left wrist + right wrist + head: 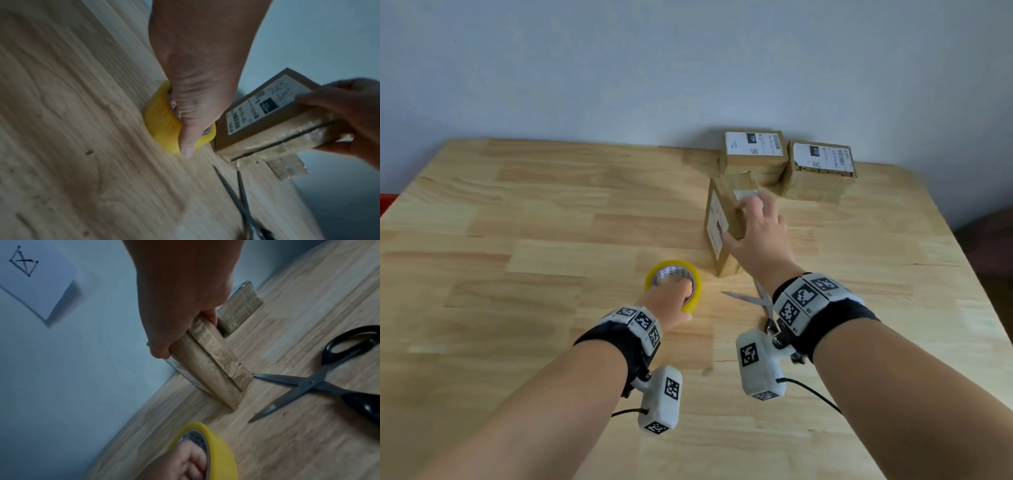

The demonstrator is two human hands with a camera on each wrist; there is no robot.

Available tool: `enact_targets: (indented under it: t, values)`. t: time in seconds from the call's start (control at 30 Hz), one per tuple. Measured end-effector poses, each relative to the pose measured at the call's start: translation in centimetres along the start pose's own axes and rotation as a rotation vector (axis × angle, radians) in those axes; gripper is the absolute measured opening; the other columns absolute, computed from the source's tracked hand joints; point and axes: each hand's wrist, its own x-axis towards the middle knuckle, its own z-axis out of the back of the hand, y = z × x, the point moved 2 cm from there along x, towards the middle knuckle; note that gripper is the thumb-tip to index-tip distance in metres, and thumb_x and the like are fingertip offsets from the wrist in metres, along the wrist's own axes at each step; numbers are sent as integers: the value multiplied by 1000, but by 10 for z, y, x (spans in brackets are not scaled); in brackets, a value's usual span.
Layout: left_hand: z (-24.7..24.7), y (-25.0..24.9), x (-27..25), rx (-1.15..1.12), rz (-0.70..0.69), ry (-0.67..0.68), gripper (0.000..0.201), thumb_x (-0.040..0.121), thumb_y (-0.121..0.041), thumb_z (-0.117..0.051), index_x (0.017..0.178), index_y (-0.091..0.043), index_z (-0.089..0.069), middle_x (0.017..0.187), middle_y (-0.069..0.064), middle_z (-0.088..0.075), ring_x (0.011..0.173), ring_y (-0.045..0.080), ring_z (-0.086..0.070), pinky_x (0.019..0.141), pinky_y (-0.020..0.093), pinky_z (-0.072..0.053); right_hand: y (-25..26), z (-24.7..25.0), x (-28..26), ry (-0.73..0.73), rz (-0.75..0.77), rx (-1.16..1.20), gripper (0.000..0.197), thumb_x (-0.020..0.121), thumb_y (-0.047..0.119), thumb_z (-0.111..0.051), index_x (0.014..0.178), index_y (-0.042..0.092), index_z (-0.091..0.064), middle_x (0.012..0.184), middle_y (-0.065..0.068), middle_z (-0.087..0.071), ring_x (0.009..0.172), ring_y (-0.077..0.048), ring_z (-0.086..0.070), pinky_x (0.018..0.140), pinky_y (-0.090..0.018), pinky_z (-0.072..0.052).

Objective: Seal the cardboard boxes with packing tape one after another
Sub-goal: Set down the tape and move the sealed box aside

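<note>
On the wooden table (551,222), her right hand (756,236) grips a tilted cardboard box (722,219); her left hand (671,305) hooks fingers through the yellow tape roll (695,281).

Yellow tape roll (674,285) glowing at centre frame, its core showing a white-and-grey print. Brown cardboard boxes (755,154) at upper right wearing white labels with black barcodes. The surface (534,222) is showing pale, streaky wood grain. Scissors (320,378) at right: black handles, grey blades. Wristbands (822,308) are showing black-and-white checker markers.
</note>
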Motion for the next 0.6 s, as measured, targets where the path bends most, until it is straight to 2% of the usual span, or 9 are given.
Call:
enact_targets:
  t: [0.07,0.13,0.17,0.23,0.33,0.4,0.47,0.53,0.6]
  values:
    - [8,0,-1,-106,18,-86,31,89,-36,-60,107,-11,-55,102,2,-57,93,21,-55,82,33,-46,-12,4,4,-16,-56,149,49,83,31,-66,123,22,-40,141,-10,-23,124,-33,-40,100,-42,-45]
    - [25,0,-2,-295,55,-214,29,90,-39,-55,104,-13,-60,107,3,-55,102,21,-53,86,33,-43,-27,14,8,-56,-174,372,50,83,29,-66,125,24,-39,132,-8,-32,115,-26,-47,95,-41,-51]
    - [35,-1,-2,-391,77,-259,32,93,-39,-53,110,-13,-59,114,3,-53,107,20,-52,91,34,-42,-35,20,10,-77,-231,497,47,85,30,-63,125,24,-39,129,-8,-39,107,-23,-52,90,-40,-53]
    - [58,-9,-5,-642,147,-306,46,95,-43,-49,129,-12,-48,128,2,-46,116,19,-49,99,34,-41,-43,33,10,-92,-310,758,36,92,32,-56,122,24,-39,118,-9,-53,95,-18,-56,87,-41,-53]
    - [84,-28,-7,-1199,188,-241,55,93,-49,-49,138,-24,-30,124,-3,-48,112,25,-57,94,38,-51,-47,43,16,-69,-375,984,30,96,36,-49,121,24,-37,105,1,-55,94,-15,-55,95,-49,-50]
    - [98,-35,0,-1382,161,-247,53,91,-47,-53,135,-28,-30,117,-6,-53,104,27,-63,89,40,-55,-42,45,23,-23,-356,1008,36,96,39,-49,126,23,-37,107,3,-55,100,-14,-55,97,-48,-49]
    - [109,-26,10,-1450,187,-371,50,91,-39,-59,134,-24,-36,113,-1,-58,95,25,-65,83,35,-56,-34,44,35,32,-330,929,46,95,45,-50,134,23,-37,120,-1,-56,109,-18,-55,100,-46,-46]
    - [119,-9,23,-1445,225,-481,46,92,-32,-61,132,-21,-43,114,3,-62,96,22,-65,84,31,-55,-26,40,54,90,-283,702,54,96,48,-46,142,21,-36,136,-4,-46,119,-22,-50,103,-43,-42]
    - [131,13,38,-1391,249,-552,44,92,-29,-62,132,-18,-47,117,2,-62,101,19,-64,89,30,-53,-17,34,79,123,-208,448,54,97,47,-44,142,16,-41,139,-6,-41,120,-24,-49,102,-41,-42]
